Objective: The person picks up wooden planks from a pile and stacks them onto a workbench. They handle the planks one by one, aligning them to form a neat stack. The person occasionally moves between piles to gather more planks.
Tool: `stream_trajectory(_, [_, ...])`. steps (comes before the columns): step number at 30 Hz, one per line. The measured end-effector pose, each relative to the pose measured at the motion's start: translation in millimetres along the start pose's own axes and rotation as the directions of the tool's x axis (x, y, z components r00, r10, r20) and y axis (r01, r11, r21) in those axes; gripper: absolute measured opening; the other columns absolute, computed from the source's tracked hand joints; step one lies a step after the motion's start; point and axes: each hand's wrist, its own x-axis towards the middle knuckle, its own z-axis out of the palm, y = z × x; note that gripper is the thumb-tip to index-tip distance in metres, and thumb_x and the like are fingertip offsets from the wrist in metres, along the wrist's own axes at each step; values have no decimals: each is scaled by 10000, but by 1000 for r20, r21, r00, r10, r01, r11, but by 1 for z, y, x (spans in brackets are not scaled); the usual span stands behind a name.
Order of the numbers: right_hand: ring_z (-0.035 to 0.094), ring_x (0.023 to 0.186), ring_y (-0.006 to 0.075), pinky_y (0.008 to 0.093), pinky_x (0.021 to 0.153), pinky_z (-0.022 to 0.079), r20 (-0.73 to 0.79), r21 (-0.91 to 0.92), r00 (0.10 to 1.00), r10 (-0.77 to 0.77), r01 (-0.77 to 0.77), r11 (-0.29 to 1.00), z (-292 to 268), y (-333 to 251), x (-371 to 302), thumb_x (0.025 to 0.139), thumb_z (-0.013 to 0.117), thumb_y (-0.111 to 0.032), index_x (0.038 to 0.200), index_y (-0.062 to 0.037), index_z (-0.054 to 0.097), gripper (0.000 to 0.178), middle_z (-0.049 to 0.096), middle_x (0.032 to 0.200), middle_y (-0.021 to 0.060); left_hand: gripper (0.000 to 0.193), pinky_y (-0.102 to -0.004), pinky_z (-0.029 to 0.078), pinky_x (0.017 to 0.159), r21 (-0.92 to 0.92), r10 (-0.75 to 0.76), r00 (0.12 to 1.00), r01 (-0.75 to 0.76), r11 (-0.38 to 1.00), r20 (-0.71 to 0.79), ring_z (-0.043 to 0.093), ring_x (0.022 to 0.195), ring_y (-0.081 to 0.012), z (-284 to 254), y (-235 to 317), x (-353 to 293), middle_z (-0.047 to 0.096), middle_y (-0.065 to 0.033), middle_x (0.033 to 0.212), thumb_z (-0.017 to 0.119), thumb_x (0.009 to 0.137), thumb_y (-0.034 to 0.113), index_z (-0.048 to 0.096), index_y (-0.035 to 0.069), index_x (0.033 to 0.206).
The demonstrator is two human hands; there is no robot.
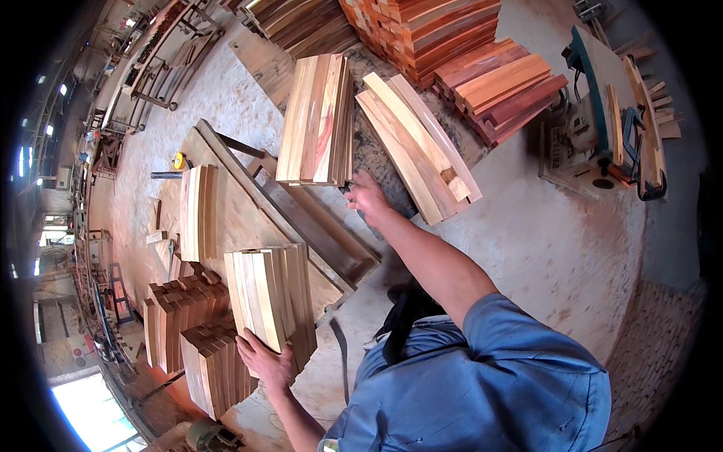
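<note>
1. Two hands work well apart; the left hand [269,364] spreads wide over the near end of the left stack [260,301], fingers and thumb on wood, its firmness of grip impossible to tell; the right hand [367,199], fingers loosely apart and bent, reaches the near corner of the middle stack [310,124]; contact there is unclear.
2. Good handling would seem to mean evening the board ends with a flat palm, taking weight from below, and steadying the left stack, upright by the corner of the table [237,203], before letting go.
3. Right of the middle stack lie loose boards [414,143], ends uneven; a sideways swing could knock them.
4. Between both stacks runs the table's edge; the short stack [197,215], tape measure [179,160] and dark blocks [184,313] crowd the left.
5. Farther off stand a red stack [429,38] and a machine [606,113]; both seem out of the way.
</note>
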Motion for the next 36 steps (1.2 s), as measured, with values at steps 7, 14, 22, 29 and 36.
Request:
stream_trajectory(7, [632,902,198,325,672,546,30,46,999,-45,43,998,2,-3,-4,987,463,-79,1585,-68,203,653,414,1559,128,1094,-575,189,1196,13,-2,1000,2,1000,7,196,1456,-503,1,0,0,180,-360,1577,777,709,385,209,10,1566])
stream_trajectory(14, [635,849,167,310,645,543,24,51,994,-103,102,994,10,-11,-16,1021,453,-92,1552,-39,270,565,478,1510,121,1109,-566,189,1202,15,-31,999,31,999,35,186,1464,-494,-3,3,-1,165,-349,1586,790,713,377,188,16,1571])
stream_trajectory(22, [641,825,151,279,624,535,14,114,987,-162,160,981,12,-26,-22,1031,449,-96,1526,-31,328,513,533,1446,136,1117,-579,219,1180,39,5,1000,-5,999,1,221,1439,-514,1,-4,-2,197,-363,1564,773,725,491,214,24,1572])
stream_trajectory(29, [631,843,167,282,640,537,48,100,982,-182,177,979,16,-38,-30,1024,451,-86,1524,5,301,530,525,1432,161,1099,-585,185,1196,4,-19,999,19,1000,35,176,1465,-498,-3,2,-2,161,-346,1589,778,726,379,181,20,1576])
stream_trajectory(36, [639,833,166,281,625,538,70,116,967,-245,236,965,23,-49,-36,1012,475,-85,1499,11,342,514,562,1378,157,1081,-563,185,1202,11,3,1000,-3,1000,24,183,1462,-498,-4,5,-1,174,-349,1584,776,729,373,199,9,1567])
